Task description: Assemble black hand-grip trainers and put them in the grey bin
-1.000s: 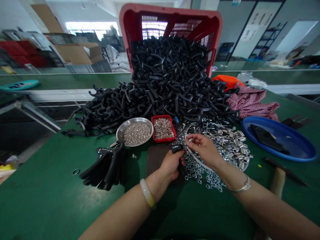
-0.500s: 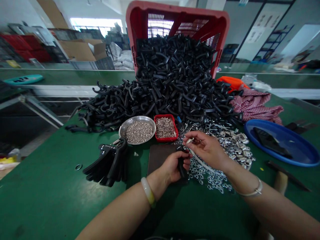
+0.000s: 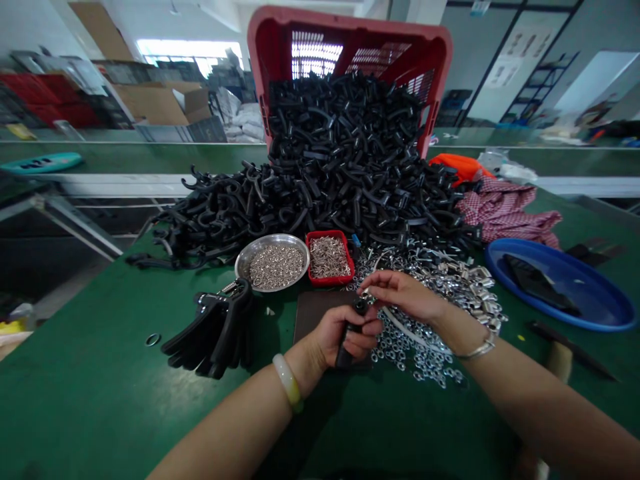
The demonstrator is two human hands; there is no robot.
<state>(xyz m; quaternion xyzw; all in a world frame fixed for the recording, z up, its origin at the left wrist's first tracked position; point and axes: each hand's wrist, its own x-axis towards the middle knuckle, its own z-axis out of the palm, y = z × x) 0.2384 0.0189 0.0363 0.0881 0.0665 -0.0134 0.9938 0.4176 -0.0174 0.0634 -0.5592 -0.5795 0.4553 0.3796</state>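
My left hand (image 3: 341,333) is wrapped round a black handle (image 3: 346,348) over the dark brown pad (image 3: 306,312). My right hand (image 3: 400,293) pinches a small metal part (image 3: 367,293) at the handle's upper end; its exact shape is hard to make out. Just behind are a steel dish (image 3: 276,262) of small metal pieces and a red tray (image 3: 330,259) of small rivet-like pins. Loose metal rings and clips (image 3: 425,353) lie under and around my right hand. To the left rests a bunch of black handles with springs (image 3: 215,330).
A large red crate (image 3: 350,23) spills black handles (image 3: 320,180) across the back of the green table (image 3: 100,400). At right are a blue tray (image 3: 605,300) holding a dark flat object, a hammer (image 3: 560,360) and a checkered cloth (image 3: 520,210).
My left hand has turned the black handle more upright and shifted slightly left. My right hand has moved left and down, bringing the small metal part to the handle's top.
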